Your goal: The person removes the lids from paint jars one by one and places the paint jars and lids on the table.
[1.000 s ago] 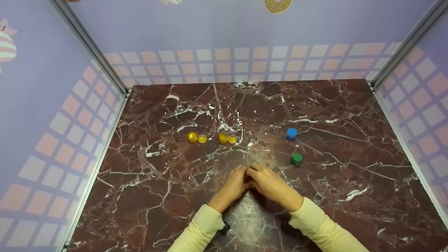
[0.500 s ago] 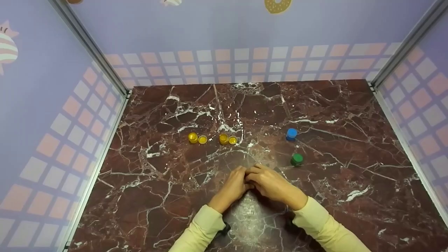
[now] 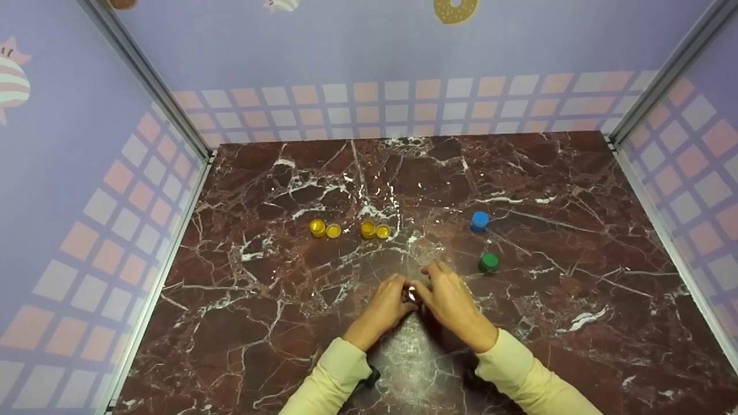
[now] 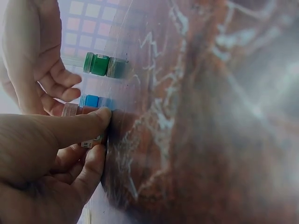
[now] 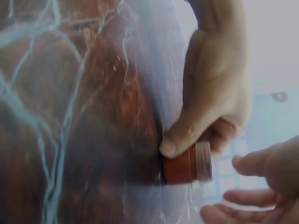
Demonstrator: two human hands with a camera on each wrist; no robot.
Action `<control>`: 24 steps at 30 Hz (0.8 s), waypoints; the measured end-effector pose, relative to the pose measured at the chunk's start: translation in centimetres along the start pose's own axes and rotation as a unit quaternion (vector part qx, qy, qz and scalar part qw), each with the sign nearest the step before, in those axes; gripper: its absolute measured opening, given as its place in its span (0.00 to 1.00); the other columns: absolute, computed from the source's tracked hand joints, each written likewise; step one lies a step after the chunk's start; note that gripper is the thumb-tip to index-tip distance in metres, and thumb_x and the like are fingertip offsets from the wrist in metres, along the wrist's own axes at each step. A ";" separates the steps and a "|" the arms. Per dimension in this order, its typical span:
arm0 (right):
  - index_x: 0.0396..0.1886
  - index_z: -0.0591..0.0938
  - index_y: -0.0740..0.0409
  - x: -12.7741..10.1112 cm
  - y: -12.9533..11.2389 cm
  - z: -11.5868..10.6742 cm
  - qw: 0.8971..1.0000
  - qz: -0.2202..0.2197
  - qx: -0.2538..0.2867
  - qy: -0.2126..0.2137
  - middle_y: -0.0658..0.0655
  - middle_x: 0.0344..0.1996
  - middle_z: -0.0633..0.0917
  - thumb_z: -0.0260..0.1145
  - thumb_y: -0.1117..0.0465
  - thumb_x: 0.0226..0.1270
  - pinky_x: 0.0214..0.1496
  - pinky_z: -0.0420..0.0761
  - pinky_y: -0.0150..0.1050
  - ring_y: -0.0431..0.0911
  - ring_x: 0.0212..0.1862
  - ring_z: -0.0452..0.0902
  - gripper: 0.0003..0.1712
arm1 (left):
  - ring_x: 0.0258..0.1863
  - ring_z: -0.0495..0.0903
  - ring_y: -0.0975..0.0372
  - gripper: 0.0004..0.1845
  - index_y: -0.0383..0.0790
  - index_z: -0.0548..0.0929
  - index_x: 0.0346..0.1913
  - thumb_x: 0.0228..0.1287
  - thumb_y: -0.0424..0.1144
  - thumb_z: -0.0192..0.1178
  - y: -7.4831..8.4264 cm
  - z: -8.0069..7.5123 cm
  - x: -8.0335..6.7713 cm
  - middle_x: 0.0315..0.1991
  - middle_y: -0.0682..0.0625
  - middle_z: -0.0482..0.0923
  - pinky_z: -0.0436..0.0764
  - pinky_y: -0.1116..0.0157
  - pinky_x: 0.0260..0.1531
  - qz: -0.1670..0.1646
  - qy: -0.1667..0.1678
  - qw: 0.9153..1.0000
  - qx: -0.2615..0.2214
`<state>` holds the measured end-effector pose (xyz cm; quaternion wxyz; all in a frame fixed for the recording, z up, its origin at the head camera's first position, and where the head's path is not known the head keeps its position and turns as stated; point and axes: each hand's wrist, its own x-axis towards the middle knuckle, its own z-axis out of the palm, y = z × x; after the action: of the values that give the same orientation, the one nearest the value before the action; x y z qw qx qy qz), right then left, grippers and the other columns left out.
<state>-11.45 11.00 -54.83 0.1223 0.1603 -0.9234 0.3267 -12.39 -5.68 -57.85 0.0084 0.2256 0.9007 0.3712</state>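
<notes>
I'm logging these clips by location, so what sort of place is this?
Probably a staged tabletop recording booth: a marble-patterned tabletop walled by printed purple panels with a doughnut picture, and small paint jars set out near the hands.

- Head view: looks forward and down from above the near edge of the marble table (image 3: 576,190); wide, with both hands (image 3: 415,302) at lower centre and the booth walls around.
- Left wrist view: very close, low over the table, frame rolled sideways; looks past the left hand (image 4: 42,158) at lower left.
- Right wrist view: equally close and rolled.
- Shared: the small red jar (image 5: 187,164) appears in all three views.
</notes>
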 end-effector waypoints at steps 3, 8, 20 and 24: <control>0.42 0.79 0.69 -0.5 -0.8 0.5 0.998 -0.001 -0.056 -0.011 0.64 0.34 0.80 0.75 0.57 0.66 0.27 0.84 0.52 0.61 0.29 0.83 0.19 | 0.40 0.82 0.51 0.16 0.32 0.81 0.42 0.52 0.27 0.75 -0.1 0.1 0.0 0.37 0.45 0.80 0.82 0.56 0.45 0.007 0.003 1.000 0.004; 0.37 0.76 0.66 -1.1 -1.7 1.3 0.993 -0.004 -0.119 -0.021 0.64 0.31 0.78 0.78 0.56 0.62 0.22 0.81 0.53 0.62 0.26 0.81 0.22 | 0.42 0.83 0.48 0.15 0.29 0.82 0.44 0.52 0.22 0.69 -0.3 0.2 -0.1 0.39 0.42 0.81 0.83 0.55 0.47 0.031 0.020 0.999 0.012; 0.31 0.77 0.66 -1.0 -1.9 1.4 0.990 -0.035 -0.130 -0.029 0.62 0.28 0.79 0.76 0.65 0.60 0.26 0.81 0.55 0.62 0.27 0.81 0.14 | 0.38 0.83 0.50 0.16 0.29 0.81 0.42 0.50 0.23 0.72 -0.4 0.3 -0.2 0.37 0.42 0.80 0.83 0.57 0.43 0.052 0.034 0.998 -0.008; 0.31 0.78 0.66 -0.8 -1.4 1.1 0.991 -0.068 -0.104 -0.048 0.61 0.29 0.79 0.76 0.68 0.58 0.28 0.82 0.54 0.61 0.28 0.80 0.13 | 0.36 0.81 0.53 0.15 0.30 0.81 0.40 0.49 0.23 0.73 -0.4 0.2 -0.1 0.35 0.44 0.79 0.82 0.59 0.40 0.032 0.023 0.999 -0.005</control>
<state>-10.32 9.46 -55.10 0.1155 0.2249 -0.9440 0.2121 -12.40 -5.83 -58.23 -0.0233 0.2460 0.8909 0.3811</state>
